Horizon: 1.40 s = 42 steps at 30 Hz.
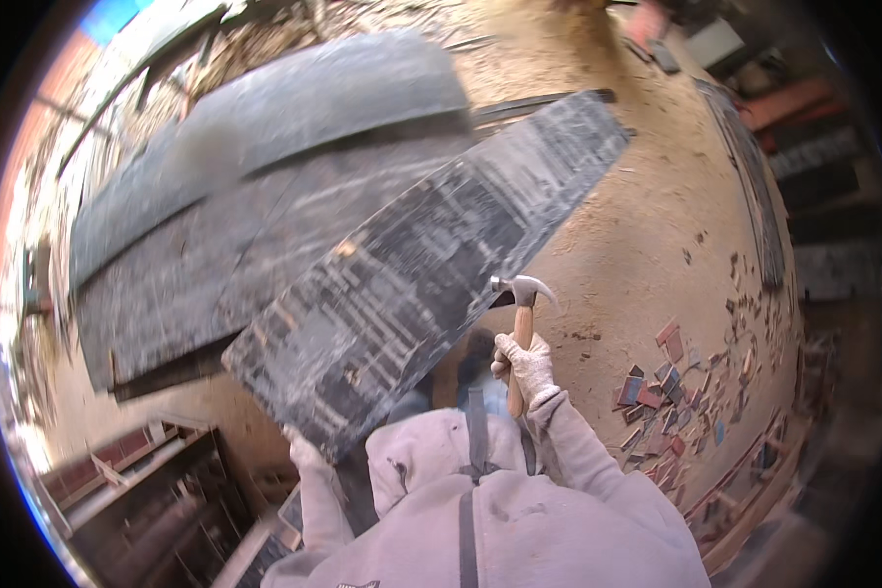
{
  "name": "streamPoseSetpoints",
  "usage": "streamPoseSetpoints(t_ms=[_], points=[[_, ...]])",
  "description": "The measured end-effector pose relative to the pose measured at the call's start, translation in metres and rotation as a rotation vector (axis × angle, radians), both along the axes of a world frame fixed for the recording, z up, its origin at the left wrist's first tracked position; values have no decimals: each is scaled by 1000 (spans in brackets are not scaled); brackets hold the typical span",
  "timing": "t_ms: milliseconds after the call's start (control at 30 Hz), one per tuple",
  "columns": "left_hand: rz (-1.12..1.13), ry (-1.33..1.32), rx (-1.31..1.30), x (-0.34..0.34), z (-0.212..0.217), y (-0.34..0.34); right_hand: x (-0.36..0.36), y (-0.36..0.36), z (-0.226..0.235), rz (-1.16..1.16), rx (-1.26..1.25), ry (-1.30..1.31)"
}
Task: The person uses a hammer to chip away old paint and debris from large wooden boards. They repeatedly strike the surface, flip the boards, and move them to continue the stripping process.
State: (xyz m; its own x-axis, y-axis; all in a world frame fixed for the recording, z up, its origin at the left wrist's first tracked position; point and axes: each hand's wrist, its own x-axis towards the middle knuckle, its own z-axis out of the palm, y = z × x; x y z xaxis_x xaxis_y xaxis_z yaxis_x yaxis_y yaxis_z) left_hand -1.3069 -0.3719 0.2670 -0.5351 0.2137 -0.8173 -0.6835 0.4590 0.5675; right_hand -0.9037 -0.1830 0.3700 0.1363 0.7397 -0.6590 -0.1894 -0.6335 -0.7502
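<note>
— Where the gloved fingers [519,355] of the right hand [525,365] wrap the wooden handle, how does the hammer [521,328] sit?

— They are closed tight around the lower handle. Its long axis runs nearly straight up from the fist, the steel head [522,288] on top, claw curving to the right and the striking face pointing left at the board's edge.

— And the board?

— The long dark plank [431,265] lies on a diagonal, its far end up and to the right of the hammer, its near end down and to the left. The hammer head is just beside its lower right edge.

— The left hand?

— The left hand [306,453] is at the plank's near end, well left of the hammer and lower. The plank hides its fingers, so I cannot tell their grip.

— What else lies about?

— Two broad dark sheets [265,176] lie behind the plank. Right of the hammer, small red and grey scraps [666,387] lie scattered over the sandy ground [657,216].
</note>
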Motion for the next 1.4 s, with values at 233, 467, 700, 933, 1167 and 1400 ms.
streamPoseSetpoints(t_ms=[233, 467, 700, 933, 1167, 1400], points=[[-106, 408, -303, -32, -37, -17, 94, 34, -126, -395, -129, 211], [-89, 773, -480, 0, 40, -10, 110, 110, -251, -425, -225, 445], [132, 790, -710, 51, 81, -1, 78, 168, -308, -350, -661, 483], [-19, 1252, -305, 62, 101, 46, 79, 180, -327, -542, -496, 269], [-628, 919, 171, 62, 261, 250, 150, 240, -227, -568, -363, 404], [-1213, 68, 1254, 154, 399, 461, 268, 346, -42, -522, -80, 610]])
